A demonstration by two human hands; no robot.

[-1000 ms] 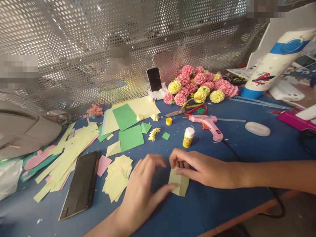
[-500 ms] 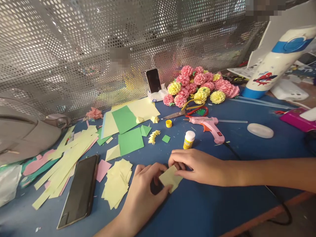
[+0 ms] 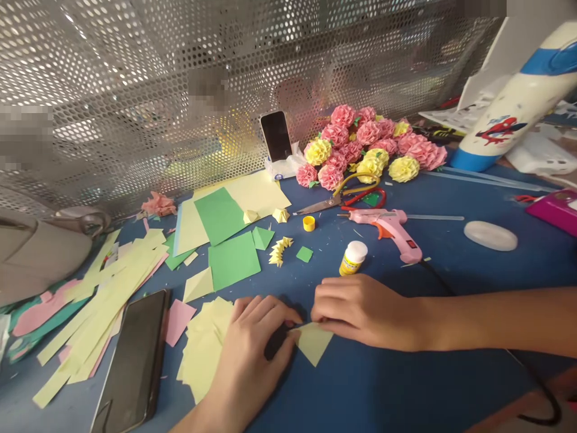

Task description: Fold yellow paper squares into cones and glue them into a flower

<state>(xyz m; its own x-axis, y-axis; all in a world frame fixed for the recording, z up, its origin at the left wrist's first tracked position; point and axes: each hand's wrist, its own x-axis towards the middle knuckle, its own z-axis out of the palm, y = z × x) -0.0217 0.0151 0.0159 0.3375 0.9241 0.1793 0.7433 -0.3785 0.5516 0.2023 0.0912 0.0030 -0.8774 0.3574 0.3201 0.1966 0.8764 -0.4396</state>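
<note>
The yellow paper (image 3: 315, 347) lies on the blue table (image 3: 433, 385) at six o'clock. The left hand (image 3: 259, 349), half curled, pinches its ten-o'clock corner; the right hand (image 3: 363, 314), fingers curled in, grips its two-o'clock side. One o'clock from it: a glue bottle (image 3: 353, 258).

Bottle (image 3: 518, 108): top cut off, right edge
Paper stack (image 3: 201, 346): right side hidden — behind left hand (image 3: 255, 352)
Folded paper (image 3: 314, 346): top edge partly hidden by right hand (image 3: 365, 313)
Mesh (image 3: 130, 78): what's behind — too blurred to tell
</note>
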